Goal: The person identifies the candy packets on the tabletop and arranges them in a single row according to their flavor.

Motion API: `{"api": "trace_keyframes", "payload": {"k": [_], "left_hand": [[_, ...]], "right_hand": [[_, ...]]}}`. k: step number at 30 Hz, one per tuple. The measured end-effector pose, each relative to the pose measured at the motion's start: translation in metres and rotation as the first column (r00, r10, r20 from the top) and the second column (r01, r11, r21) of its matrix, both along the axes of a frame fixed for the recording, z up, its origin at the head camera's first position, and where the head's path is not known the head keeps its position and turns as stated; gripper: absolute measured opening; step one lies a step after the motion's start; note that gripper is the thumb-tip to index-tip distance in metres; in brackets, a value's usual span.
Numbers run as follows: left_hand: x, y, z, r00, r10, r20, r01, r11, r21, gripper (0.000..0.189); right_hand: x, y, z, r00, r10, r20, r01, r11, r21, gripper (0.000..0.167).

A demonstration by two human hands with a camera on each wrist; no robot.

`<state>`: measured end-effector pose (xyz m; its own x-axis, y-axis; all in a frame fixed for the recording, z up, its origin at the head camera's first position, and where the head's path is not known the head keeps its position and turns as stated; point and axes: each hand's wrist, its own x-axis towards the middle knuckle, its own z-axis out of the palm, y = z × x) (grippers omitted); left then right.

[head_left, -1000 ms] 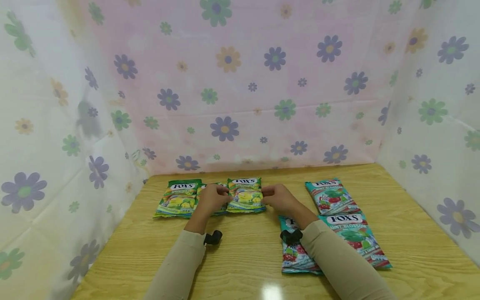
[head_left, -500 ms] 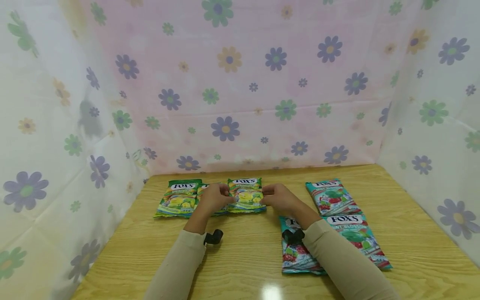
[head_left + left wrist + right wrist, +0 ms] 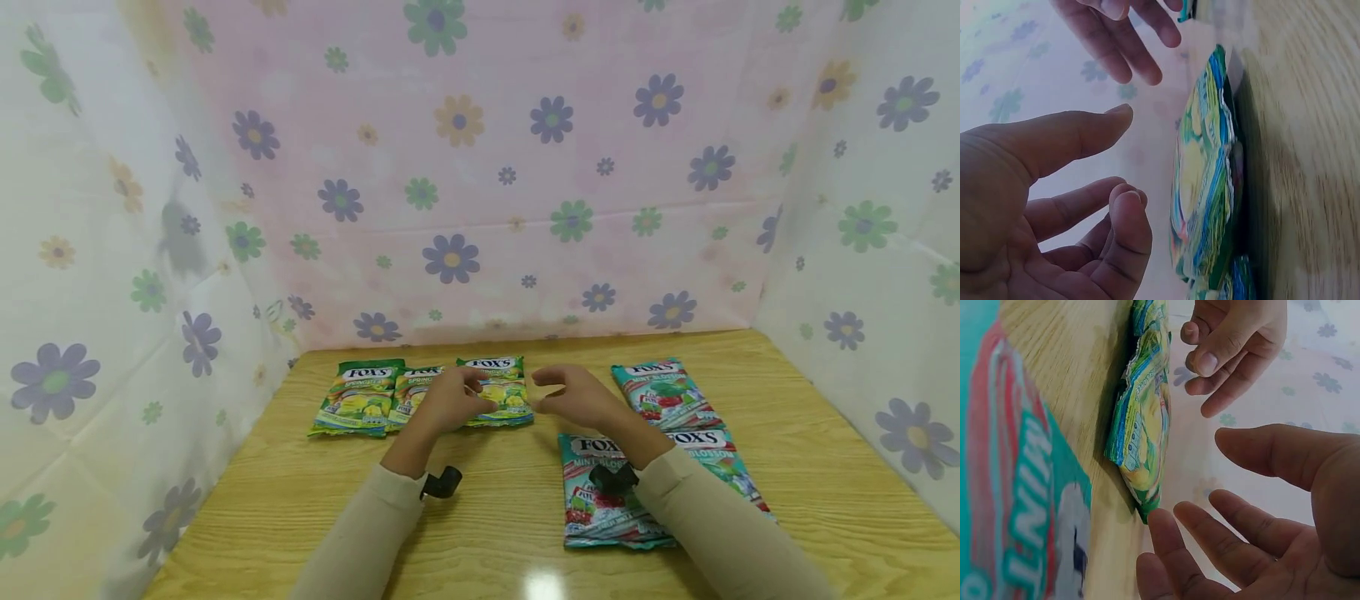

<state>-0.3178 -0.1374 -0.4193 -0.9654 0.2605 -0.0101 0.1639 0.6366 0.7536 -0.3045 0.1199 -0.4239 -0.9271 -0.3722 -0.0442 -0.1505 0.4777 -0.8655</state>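
Note:
My left hand (image 3: 453, 400) hovers just in front of the rightmost green candy bag (image 3: 513, 393), hiding part of it. In the left wrist view its thumb and loosely bent fingers (image 3: 1130, 234) hold nothing, apart from the bag (image 3: 1204, 169). On that bag's right side, my right hand (image 3: 583, 398) has its fingers spread, with a gap to the bag in the right wrist view. To the left lie a middle green bag (image 3: 411, 392), partly covered by my left hand, and a left green bag (image 3: 356, 400). All three form a row.
Teal mint candy bags lie at the right: one behind (image 3: 663, 396), one nearer (image 3: 592, 500) and another beside it (image 3: 720, 458), partly under my right forearm. Flowered cloth (image 3: 517, 167) walls in the wooden table (image 3: 480, 517) at the back and sides.
Both hands have let go of the rightmost green bag's sides and drawn off it. They have shifted rightward, uncovering more of the middle green bag. The bags stay in place.

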Motion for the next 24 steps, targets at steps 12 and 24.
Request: {"api": "trace_keyframes", "payload": {"k": [12,24], "left_hand": [[0.011,0.02,-0.002,0.995,-0.095,0.009,0.095,0.995,0.012,0.055],[0.029,0.044,-0.005,0.983,-0.183,0.015,0.183,0.982,0.037,0.062]], "right_hand": [[0.019,0.034,0.009,0.999,0.03,-0.031,-0.03,1.0,-0.003,0.051],[0.044,0.081,0.008,0.996,-0.011,-0.091,0.019,0.996,0.082,0.041]]}}
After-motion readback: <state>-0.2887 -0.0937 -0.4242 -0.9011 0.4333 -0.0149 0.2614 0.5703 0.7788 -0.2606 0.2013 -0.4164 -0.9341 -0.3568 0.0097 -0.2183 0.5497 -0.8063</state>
